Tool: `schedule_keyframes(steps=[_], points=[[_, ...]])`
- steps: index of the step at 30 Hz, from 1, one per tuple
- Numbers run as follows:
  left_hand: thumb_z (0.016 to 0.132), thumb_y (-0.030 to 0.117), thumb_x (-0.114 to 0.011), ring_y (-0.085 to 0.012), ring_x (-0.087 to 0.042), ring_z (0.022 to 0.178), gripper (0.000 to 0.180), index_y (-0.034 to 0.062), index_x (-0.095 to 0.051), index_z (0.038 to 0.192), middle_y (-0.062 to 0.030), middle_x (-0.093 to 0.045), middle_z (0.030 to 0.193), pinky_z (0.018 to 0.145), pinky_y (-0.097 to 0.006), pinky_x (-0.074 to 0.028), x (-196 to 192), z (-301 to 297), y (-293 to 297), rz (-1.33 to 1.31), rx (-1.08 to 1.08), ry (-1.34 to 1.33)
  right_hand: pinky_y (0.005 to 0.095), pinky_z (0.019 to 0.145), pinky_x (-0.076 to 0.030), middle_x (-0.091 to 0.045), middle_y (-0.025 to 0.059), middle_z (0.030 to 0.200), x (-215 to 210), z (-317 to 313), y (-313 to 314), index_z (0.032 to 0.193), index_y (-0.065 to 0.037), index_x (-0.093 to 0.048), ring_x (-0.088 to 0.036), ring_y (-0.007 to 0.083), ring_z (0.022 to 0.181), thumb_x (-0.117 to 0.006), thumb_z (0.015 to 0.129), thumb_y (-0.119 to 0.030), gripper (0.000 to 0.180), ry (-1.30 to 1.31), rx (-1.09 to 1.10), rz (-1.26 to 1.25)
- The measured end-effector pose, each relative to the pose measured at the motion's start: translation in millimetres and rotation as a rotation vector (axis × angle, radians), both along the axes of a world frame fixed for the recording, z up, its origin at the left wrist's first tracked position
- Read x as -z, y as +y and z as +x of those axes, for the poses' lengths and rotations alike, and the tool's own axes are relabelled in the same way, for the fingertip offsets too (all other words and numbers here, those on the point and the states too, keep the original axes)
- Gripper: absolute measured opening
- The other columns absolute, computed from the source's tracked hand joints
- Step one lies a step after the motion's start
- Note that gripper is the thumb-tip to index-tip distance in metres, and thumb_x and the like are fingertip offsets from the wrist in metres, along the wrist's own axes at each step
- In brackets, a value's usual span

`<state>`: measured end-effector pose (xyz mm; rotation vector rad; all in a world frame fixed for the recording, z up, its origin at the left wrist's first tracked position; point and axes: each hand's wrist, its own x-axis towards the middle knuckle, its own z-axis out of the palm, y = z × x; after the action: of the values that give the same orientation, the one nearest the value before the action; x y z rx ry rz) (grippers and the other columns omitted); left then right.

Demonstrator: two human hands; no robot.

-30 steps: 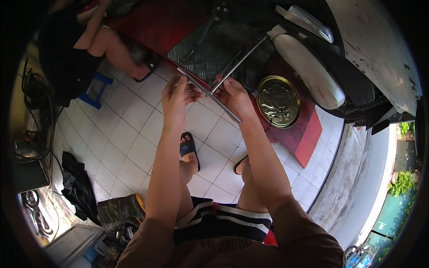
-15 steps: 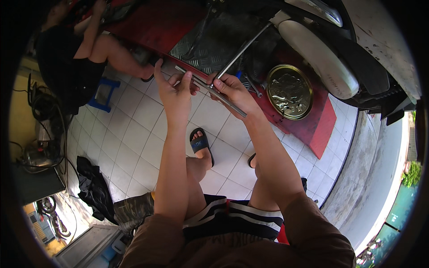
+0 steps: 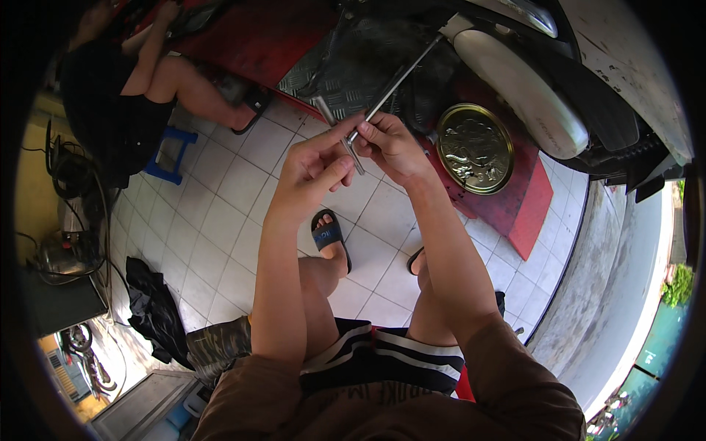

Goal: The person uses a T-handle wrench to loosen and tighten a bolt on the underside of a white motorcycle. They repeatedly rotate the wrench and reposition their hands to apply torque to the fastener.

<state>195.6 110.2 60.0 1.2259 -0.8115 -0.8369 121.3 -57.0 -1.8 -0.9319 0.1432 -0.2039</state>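
- Pinching a short metal rod between thumb and forefinger, the left hand is curled nearly closed around its lower end; the rod tilts up and away toward the chequered metal plate
- Gripping the near end of a long thin metal rod, the right hand has its fingers folded tight about it; that rod runs up and to the right, over the dark plate, toward the white scooter body
- Both hands sit touching or just beside each other, raised above the white tiled floor; the two rods meet or cross at the fingertips, though whether they are joined I cannot tell
- Just right of the right hand lies a round gold tin lid on a red mat
- Below the hands, a foot in a dark sandal rests on the tiles
- At the upper left another person sits on a low blue stool, well apart from the hands
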Motion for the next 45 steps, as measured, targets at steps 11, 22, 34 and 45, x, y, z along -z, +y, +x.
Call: schedule_keyframes(steps=[11, 22, 34, 45], points=[[0.095, 0.070, 0.001, -0.0096, -0.043, 0.051, 0.100, 0.0010, -0.070, 0.104, -0.0014, -0.051, 0.057, 0.054, -0.024, -0.035, 23.3, 19.0, 1.8, 0.292, -0.121, 0.231, 0.0222, 0.061, -0.035, -0.046, -0.0017, 0.072, -7.7, -2.8, -1.3, 0.098, 0.003, -0.060, -0.042, 0.0078, 0.067, -0.060, 0.097, -0.024, 0.026, 0.053, 0.082, -0.013], [0.101, 0.041, -0.050, -0.0053, -0.030, 0.051, 0.051, -0.0013, -0.067, 0.079, 0.0036, -0.037, 0.053, 0.050, -0.025, -0.024, 24.1, 19.7, 0.8, 0.220, -0.690, -0.323, 0.0226, 0.063, -0.038, -0.047, -0.0014, 0.073, -0.6, 0.8, -3.5, 0.102, 0.003, -0.059, -0.042, 0.0076, 0.066, -0.059, 0.099, -0.021, 0.024, 0.074, 0.073, -0.022], [0.089, 0.004, -0.057, -0.0087, -0.048, 0.064, 0.049, 0.0005, -0.049, 0.137, -0.0006, -0.052, 0.069, 0.060, -0.025, -0.041, 25.9, 9.7, 5.7, 0.478, 0.399, -0.381, 0.0247, 0.058, -0.034, -0.048, -0.0006, 0.070, -5.8, -3.4, -8.2, 0.097, 0.004, -0.059, -0.041, 0.0100, 0.064, -0.057, 0.099, -0.021, 0.025, -0.002, 0.087, 0.069], [0.096, 0.014, -0.058, -0.0029, -0.042, 0.063, 0.028, 0.0010, -0.063, 0.120, 0.0037, -0.050, 0.071, 0.054, -0.022, -0.033, 19.5, 19.3, 10.9, 0.458, -0.007, -0.289, 0.0250, 0.057, -0.033, -0.042, -0.0016, 0.068, -11.9, -5.6, -14.2, 0.099, 0.005, -0.057, -0.037, 0.0094, 0.061, -0.056, 0.100, -0.020, 0.025, 0.008, 0.177, 0.121]])
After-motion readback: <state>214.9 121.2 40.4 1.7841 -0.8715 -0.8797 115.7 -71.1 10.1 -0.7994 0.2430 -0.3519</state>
